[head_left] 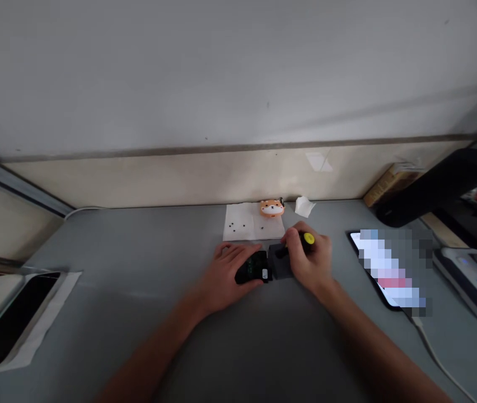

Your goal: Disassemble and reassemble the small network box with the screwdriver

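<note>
My left hand lies over a small black device with a green circuit board on the grey table, fingers curled around its left side, holding it down. My right hand is closed around a yellow-topped screwdriver, its lower end at a dark grey block joined to the device. Just behind them lies a white paper sheet with several tiny black screws.
An orange animal-shaped toy sits on the sheet's far edge, and a crumpled white tissue beside it. A lit phone with a cable lies right. A power strip and dark objects crowd the right edge. A black-lined tray sits left.
</note>
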`<state>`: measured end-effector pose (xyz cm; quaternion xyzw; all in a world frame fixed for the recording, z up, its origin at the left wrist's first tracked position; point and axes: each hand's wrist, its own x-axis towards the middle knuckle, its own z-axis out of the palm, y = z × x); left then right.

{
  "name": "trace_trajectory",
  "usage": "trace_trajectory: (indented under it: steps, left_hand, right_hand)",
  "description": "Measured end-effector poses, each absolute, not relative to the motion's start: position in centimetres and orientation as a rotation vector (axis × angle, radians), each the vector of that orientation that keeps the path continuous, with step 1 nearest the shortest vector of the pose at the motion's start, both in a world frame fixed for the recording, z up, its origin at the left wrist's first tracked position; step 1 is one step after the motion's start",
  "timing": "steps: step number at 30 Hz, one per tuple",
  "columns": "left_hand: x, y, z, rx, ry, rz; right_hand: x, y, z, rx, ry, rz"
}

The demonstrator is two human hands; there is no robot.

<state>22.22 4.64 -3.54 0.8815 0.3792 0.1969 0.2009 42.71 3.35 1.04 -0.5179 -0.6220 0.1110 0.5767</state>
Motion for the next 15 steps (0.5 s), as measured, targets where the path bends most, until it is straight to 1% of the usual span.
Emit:
trace_trajectory:
  steps: [15]
  left_hand:
    - [22.29,4.70,-3.64,2.469,1.054,0.550]
  right_hand:
    - [41.81,3.40,1.36,-1.273,-1.492,0.279]
